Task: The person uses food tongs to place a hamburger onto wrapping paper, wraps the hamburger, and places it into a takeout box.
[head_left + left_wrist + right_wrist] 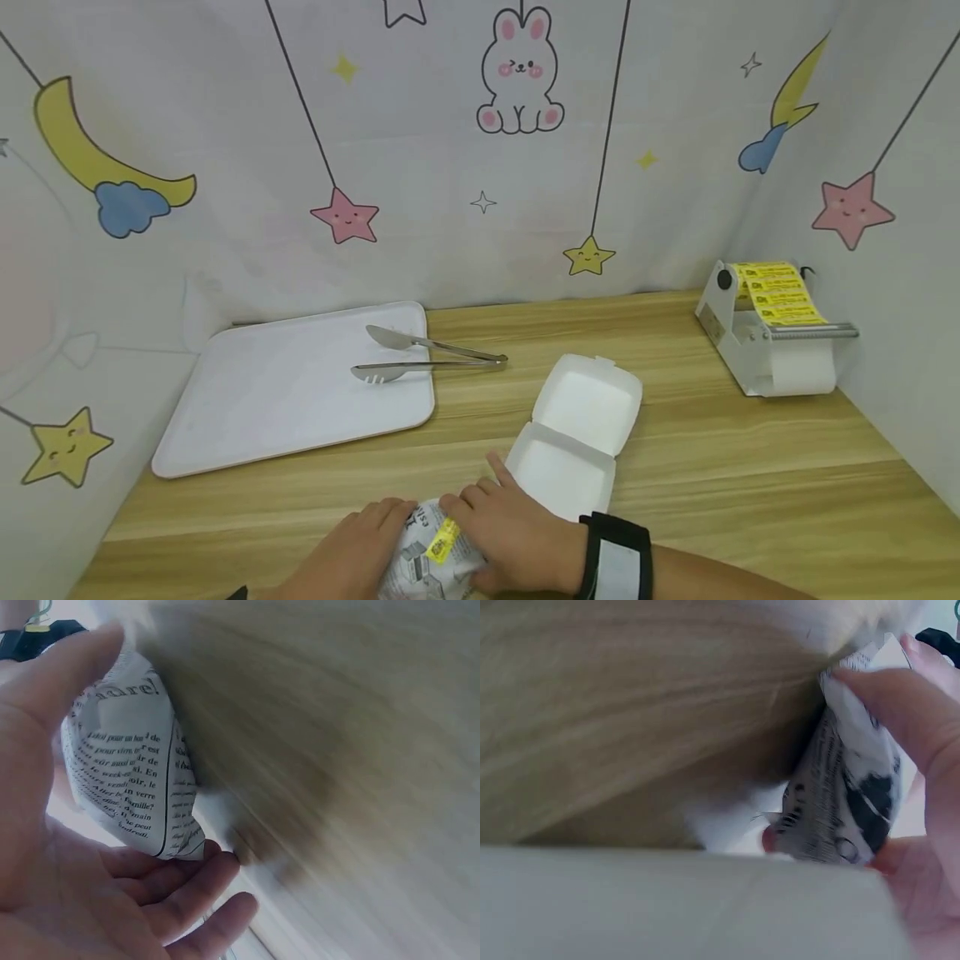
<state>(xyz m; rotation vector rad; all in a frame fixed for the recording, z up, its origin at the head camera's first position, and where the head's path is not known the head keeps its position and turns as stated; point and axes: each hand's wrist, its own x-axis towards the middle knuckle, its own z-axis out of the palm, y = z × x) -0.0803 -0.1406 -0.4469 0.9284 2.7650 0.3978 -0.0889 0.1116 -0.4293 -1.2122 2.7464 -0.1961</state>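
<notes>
At the front edge of the head view, a newsprint-paper-wrapped parcel [422,567] lies between two hands. A small yellow sticker [443,540] is on its top. The left hand [351,546] grips the parcel's left side; in the left wrist view its thumb lies along the printed paper [124,765] and fingertips touch the lower edge. From the other side the right hand [517,529] holds it, index finger raised, thumb pressing a folded paper end [847,772] in the right wrist view. What the paper wraps is hidden. Right behind the right hand sits an opened white clamshell box [562,471].
A white tray [292,392] lies at the back left, with metal tongs [450,360] resting across its right edge onto the wooden table [720,500]. A dispenser [750,350] with a roll of yellow labels [780,293] stands back right. A printed curtain [450,150] closes off the back.
</notes>
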